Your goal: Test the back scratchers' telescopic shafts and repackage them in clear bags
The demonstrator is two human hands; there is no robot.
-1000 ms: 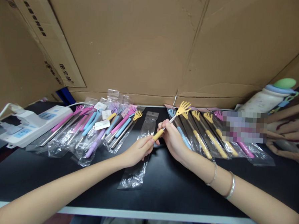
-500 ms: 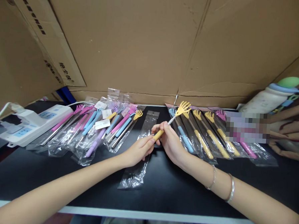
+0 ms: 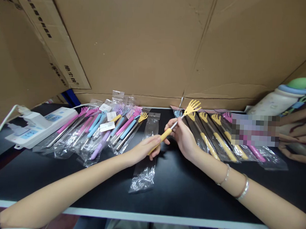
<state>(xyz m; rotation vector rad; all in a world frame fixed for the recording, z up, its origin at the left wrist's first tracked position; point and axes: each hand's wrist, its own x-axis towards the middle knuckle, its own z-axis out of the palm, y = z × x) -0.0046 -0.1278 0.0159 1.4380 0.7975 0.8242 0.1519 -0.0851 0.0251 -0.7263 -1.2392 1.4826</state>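
Note:
Both hands hold one yellow back scratcher (image 3: 179,120) with a claw head and metal shaft, raised a little above the black table (image 3: 189,195). My left hand (image 3: 143,149) is closed on its yellow handle end. My right hand (image 3: 184,136) pinches the shaft nearer the claw. Under my left hand lies an empty clear plastic sleeve (image 3: 147,155), lengthways on the table.
A pile of bagged scratchers (image 3: 108,129) in pink, blue, purple and yellow lies at the left, next to a white power strip (image 3: 42,125). More bagged scratchers (image 3: 218,138) fan out at the right. Cardboard (image 3: 156,43) walls the back. A bottle (image 3: 279,99) lies at far right.
Both hands and the yellow scratcher have shifted slightly right and up. More of the yellow handle shows between my hands than before. The sleeve lies where it was.

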